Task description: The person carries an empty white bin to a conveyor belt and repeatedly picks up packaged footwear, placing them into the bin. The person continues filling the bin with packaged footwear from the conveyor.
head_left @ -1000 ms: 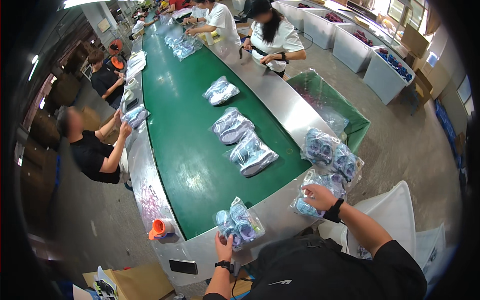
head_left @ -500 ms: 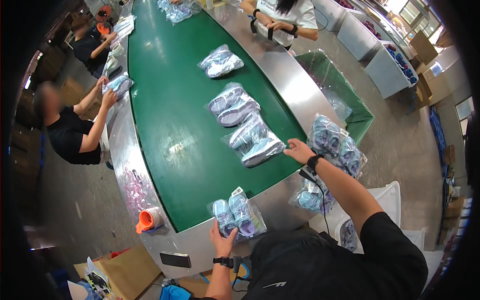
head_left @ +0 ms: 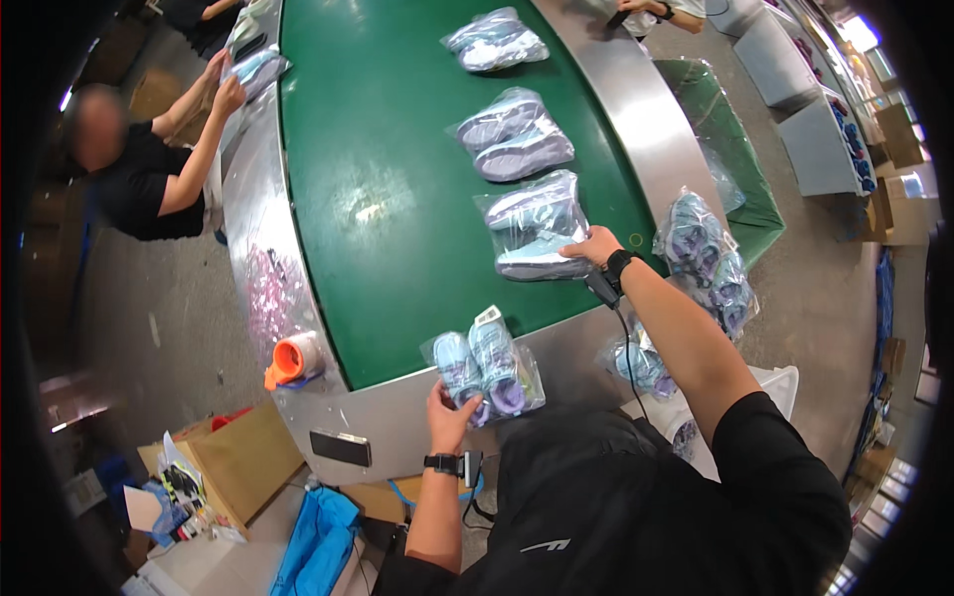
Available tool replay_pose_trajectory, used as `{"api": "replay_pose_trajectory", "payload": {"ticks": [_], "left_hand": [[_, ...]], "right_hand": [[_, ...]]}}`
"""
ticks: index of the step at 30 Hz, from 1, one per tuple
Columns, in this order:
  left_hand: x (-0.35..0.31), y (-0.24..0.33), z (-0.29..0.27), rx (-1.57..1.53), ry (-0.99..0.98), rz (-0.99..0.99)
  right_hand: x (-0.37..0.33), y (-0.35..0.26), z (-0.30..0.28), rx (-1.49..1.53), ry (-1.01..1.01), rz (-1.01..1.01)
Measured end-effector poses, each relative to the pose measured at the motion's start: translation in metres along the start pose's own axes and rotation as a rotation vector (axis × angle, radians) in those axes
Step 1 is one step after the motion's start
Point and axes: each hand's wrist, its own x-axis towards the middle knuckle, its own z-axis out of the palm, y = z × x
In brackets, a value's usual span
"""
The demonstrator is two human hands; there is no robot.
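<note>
A clear-bagged pair of light blue and purple shoes (head_left: 492, 360) lies upper side up on the metal edge at the near end of the green belt. My left hand (head_left: 449, 415) is closed on its lower left corner, with the thumb on top. On the belt, a second bagged pair of shoes (head_left: 532, 226) lies with its pale soles showing. My right hand (head_left: 596, 246) pinches this bag at its lower right end; some of the fingertips are hidden. Farther up the belt are two more bagged pairs, one (head_left: 515, 137) just beyond and another (head_left: 495, 42) at the far side.
Several bagged shoes (head_left: 701, 258) are stacked on the right metal ledge, beside a green-lined bin (head_left: 740, 169). An orange-and-white tape roll (head_left: 290, 360) and a phone (head_left: 340, 448) lie on the left ledge. A co-worker (head_left: 149, 169) handles a bagged pair across the belt.
My right hand has gone from beside the nearest bag on the belt to gripping its end. My left hand stays on its pair. The view has tilted downward.
</note>
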Motion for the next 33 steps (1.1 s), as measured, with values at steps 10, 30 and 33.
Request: {"api": "replay_pose_trajectory", "payload": {"ticks": [10,30,33], "left_hand": [[-0.005,-0.005,0.011,-0.3,-0.125,0.138],[-0.038,-0.041,-0.032,0.295,0.248,0.226],[-0.034,-0.024,-0.017,-0.037,0.069,0.183]], "right_hand": [[-0.112,-0.056,0.019,-0.087,0.086,-0.589],[-0.212,0.068,0.056,-0.206,0.121,-0.573],[-0.204,0.074,0.064,-0.037,-0.066,-0.327]]}}
